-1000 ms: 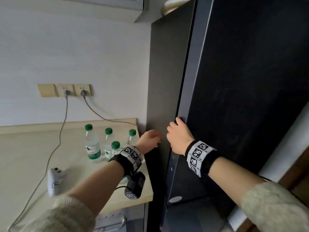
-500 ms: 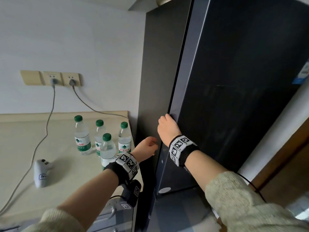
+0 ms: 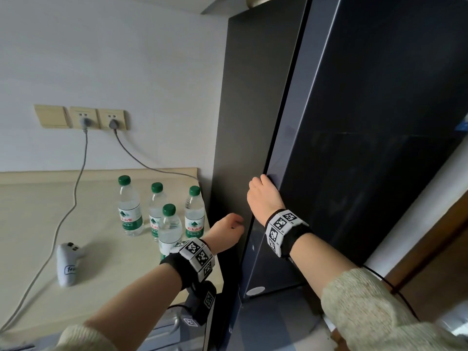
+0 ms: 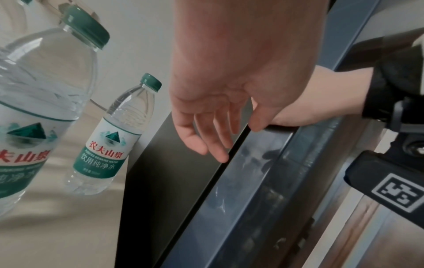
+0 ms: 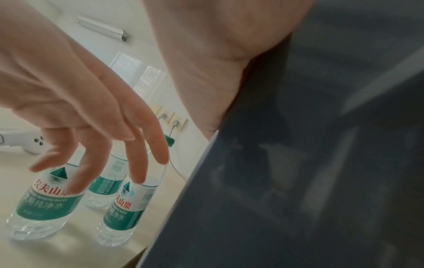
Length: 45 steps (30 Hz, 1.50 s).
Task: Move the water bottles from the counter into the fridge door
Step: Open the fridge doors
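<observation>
Beside the tall black fridge door (image 3: 367,148), four clear plastic green-capped water bottles (image 3: 162,214) stand on the beige bench (image 3: 38,219); light, smooth, probably best gripped mid-label. Right hand (image 3: 264,196) hooks the door edge; left hand (image 3: 226,233) relaxed, empty.

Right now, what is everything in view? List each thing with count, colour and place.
bottles: 4, clear with green caps, upright on the counter beside the fridge
counter: 1, beige, left of the fridge
fridge: 1, black, on the right
controller: 1, white, lying on the counter
sockets: 2 with grey plugs, beige, on the wall
left hand: 1, open, fingers at the fridge's side seam
right hand: 1, on the door's edge; grip hard to judge
</observation>
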Motion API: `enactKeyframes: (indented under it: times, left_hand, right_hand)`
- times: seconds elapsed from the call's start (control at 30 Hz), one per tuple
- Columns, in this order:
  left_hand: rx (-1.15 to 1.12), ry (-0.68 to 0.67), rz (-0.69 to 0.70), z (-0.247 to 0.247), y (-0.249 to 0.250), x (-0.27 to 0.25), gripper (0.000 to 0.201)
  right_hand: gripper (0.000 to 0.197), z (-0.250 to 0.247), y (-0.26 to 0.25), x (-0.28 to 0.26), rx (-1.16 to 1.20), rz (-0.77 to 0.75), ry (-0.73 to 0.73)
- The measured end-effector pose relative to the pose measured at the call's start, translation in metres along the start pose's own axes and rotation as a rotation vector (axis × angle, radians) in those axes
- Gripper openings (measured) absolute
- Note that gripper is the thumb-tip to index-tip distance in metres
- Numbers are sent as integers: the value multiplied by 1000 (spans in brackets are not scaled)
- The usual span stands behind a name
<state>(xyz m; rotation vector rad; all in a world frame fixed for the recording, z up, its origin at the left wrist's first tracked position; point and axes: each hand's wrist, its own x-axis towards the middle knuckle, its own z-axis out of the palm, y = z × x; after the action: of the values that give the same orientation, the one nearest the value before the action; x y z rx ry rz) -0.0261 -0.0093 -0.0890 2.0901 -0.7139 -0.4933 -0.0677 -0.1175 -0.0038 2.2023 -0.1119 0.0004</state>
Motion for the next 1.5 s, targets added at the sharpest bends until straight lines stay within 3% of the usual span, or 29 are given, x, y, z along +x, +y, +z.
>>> enactKeyframes:
  times: [0.23, 0.37, 0.7, 0.9, 1.07, 1.33, 1.5]
  left_hand:
    - [252, 254, 141, -27, 20, 39, 43]
    - [436, 156, 156, -29, 34, 54, 58]
    - [585, 164, 231, -32, 47, 60, 32]
    - [588, 223, 186, -29, 55, 72, 25]
    - [489, 174, 236, -26, 48, 74, 28]
    - [282, 241, 178, -15, 55, 68, 30]
    - [179, 238, 108, 0, 58, 55, 35]
  right_hand:
    - [26, 2, -2, 0, 2, -32, 11]
    - [31, 4, -2, -3, -27, -78, 15]
    - [35, 5, -2, -8, -70, -68, 24]
    - [33, 9, -3, -6, -114, -96, 28]
    - [32, 10, -3, -16, -103, -118, 78]
    - [16, 19, 0, -93, -7, -109, 146]
    - [8, 19, 3, -134, 98, 26, 173]
